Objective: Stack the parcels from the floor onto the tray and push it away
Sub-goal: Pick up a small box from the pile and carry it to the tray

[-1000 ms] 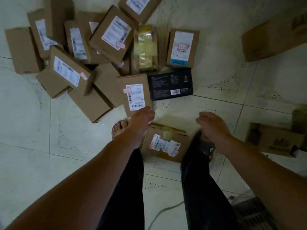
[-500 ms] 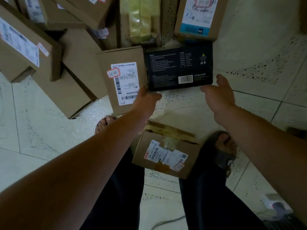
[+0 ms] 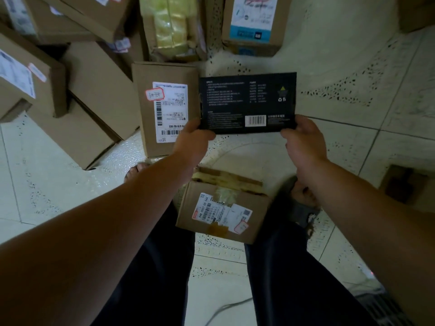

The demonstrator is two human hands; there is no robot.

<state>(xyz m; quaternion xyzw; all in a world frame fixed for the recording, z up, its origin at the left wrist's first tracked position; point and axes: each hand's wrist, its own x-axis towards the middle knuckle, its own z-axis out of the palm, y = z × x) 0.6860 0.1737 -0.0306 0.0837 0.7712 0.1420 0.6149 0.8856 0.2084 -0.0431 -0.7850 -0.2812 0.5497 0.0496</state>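
Observation:
A flat black box (image 3: 247,102) with white print and a barcode is held by both hands at its near edge. My left hand (image 3: 191,142) grips its near left corner; my right hand (image 3: 303,140) grips its near right corner. To its left a brown parcel (image 3: 164,107) with a white shipping label lies on the floor. A smaller brown parcel (image 3: 223,211) with a label and tape sits between my feet. No tray is in view.
A heap of several brown cardboard parcels (image 3: 47,74) fills the upper left. A yellow-wrapped packet (image 3: 173,29) and a blue-labelled box (image 3: 253,22) lie beyond the black box. Another box (image 3: 404,184) sits at the right edge. A cable (image 3: 226,309) runs along the tiled floor below.
Both hands reached forward and closed on the near corners of the black box. The camera moved lower and closer to the parcels.

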